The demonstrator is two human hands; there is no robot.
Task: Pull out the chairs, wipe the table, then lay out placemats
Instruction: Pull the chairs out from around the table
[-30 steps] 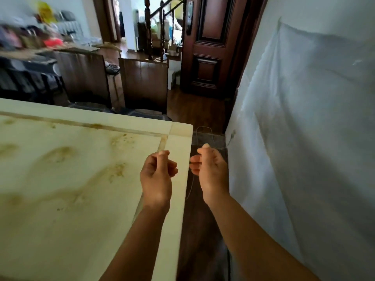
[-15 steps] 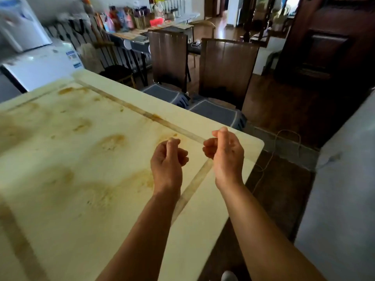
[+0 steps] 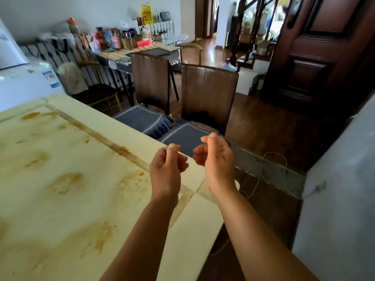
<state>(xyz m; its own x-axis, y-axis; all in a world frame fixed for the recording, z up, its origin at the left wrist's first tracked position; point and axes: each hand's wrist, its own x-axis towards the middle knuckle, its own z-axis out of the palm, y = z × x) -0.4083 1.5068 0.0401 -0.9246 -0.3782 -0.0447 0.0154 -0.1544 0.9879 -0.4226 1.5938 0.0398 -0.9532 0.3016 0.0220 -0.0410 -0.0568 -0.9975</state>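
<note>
Table [image 3: 81, 179]: cream top, brown stains, bare.
Chairs [image 3: 209, 94]: two tucked in.
Left hand [image 3: 165, 169], right hand [image 3: 216, 159]: loosely curled, empty.
Advice: I'd grip the near chairback's top, pull straight.

Soft daylight, blurred warped edges

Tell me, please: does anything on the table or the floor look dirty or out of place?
Yes. The table carries brown smears across its pale top, so it looks unwiped. A loose white cord trails over the floor beside it.
</note>
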